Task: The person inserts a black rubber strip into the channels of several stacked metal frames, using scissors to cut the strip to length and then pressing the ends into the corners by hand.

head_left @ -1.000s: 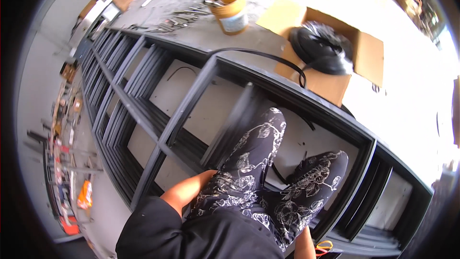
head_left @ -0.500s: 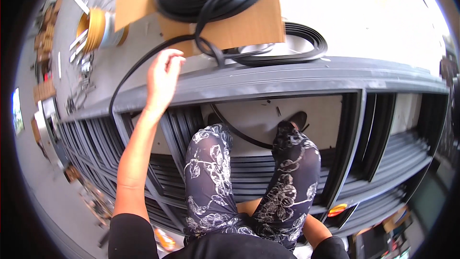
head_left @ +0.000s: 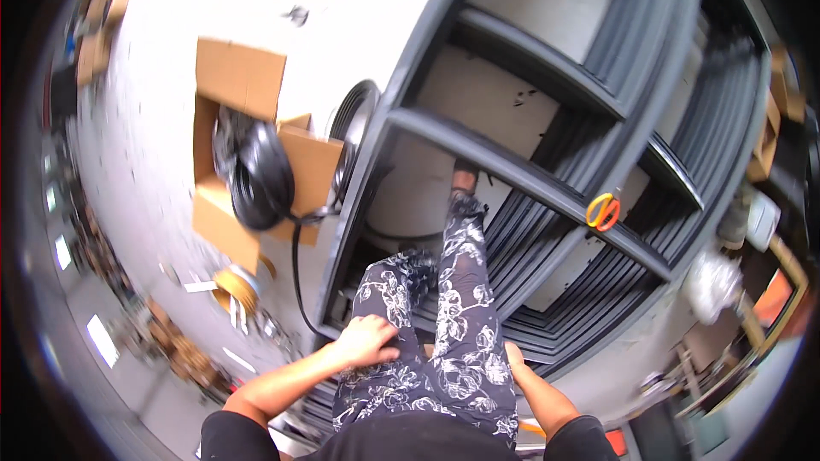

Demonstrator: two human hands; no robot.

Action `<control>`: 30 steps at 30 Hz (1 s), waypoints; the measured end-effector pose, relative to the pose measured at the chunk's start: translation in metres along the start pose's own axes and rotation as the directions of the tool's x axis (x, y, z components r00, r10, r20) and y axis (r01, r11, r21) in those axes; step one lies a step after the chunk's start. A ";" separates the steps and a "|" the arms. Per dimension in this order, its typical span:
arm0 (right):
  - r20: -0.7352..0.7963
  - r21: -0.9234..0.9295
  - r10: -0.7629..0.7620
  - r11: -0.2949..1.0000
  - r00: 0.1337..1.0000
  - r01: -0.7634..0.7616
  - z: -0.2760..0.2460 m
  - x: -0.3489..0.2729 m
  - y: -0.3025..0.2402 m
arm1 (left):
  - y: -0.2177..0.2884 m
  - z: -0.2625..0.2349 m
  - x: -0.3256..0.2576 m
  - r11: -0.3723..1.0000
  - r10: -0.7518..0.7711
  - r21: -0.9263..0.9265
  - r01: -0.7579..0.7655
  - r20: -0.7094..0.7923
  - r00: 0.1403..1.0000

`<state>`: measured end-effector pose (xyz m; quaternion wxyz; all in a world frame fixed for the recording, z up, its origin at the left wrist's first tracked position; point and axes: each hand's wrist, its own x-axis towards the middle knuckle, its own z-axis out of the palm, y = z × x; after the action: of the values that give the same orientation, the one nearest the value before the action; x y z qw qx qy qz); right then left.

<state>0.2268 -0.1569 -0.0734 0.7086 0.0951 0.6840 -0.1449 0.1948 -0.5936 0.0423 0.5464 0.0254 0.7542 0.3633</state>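
My left hand [head_left: 366, 341] lies over my left thigh, fingers loosely apart and nothing visible in them. Beside my right thigh is my right hand [head_left: 513, 357], its fingers mostly hidden by the leg. I stand among stacked dark grey frames [head_left: 504, 158], with my feet inside one opening. A coil of black rubber strip [head_left: 261, 177] hangs over the edge of an open cardboard box [head_left: 314, 158] to the left. From it a length of black strip [head_left: 296, 277] runs down to the frames near my left arm. Scissors with orange and yellow handles [head_left: 603, 212] rest on a frame bar to the right.
Another black coil [head_left: 354, 111] lies between the box and the frames. A yellow roll [head_left: 236, 290] sits on the floor at left. Clear plastic wrap [head_left: 714, 283] and assorted items are at the right. Frame bars surround my legs.
My view has swung round to the right, so the box now shows at left. My left hand has come down from beside the black strip to my thigh. The right hand shows more.
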 end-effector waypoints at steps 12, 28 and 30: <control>-0.044 0.783 0.184 0.616 0.982 -0.080 0.159 -0.011 -0.039 | 0.088 -0.153 0.041 0.955 0.052 0.265 -0.136 0.301 0.952; -0.098 0.993 0.096 0.080 0.990 0.091 0.247 -0.024 -0.377 | 0.096 -0.306 0.089 0.671 -0.576 0.673 0.311 0.737 -0.353; -0.080 0.997 0.095 0.025 0.992 0.078 0.256 -0.019 -0.392 | 0.096 -0.299 0.093 0.563 -0.624 0.757 0.331 0.652 -0.431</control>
<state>0.3357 -0.6087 -0.0175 0.3976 0.5756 0.4297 -0.5709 -0.1286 -0.6379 0.0640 0.9863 -0.0157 0.0544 -0.1546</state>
